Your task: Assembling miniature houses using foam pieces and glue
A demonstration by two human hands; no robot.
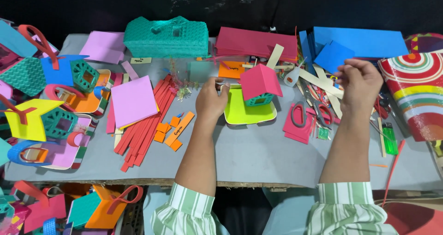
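- The small teal house with a pink roof (260,85) stands on a lime-green tray (247,113), mid-table; nothing else shows in that tray
- Left hand (211,101), just left of the house, pinches something thin between thumb and fingertips; I cannot tell what
- Right hand (360,80), well right of the house and lifted, has its fingers drawn together as if nipping a small piece, too small to name
- Risk, as I judge it: the left hand sits close to the tray rim, so a nudge could slide the house
- Scissors (300,115) and a green lighter (390,140) lie right of the house, near the right forearm; a careless sweep could knock them
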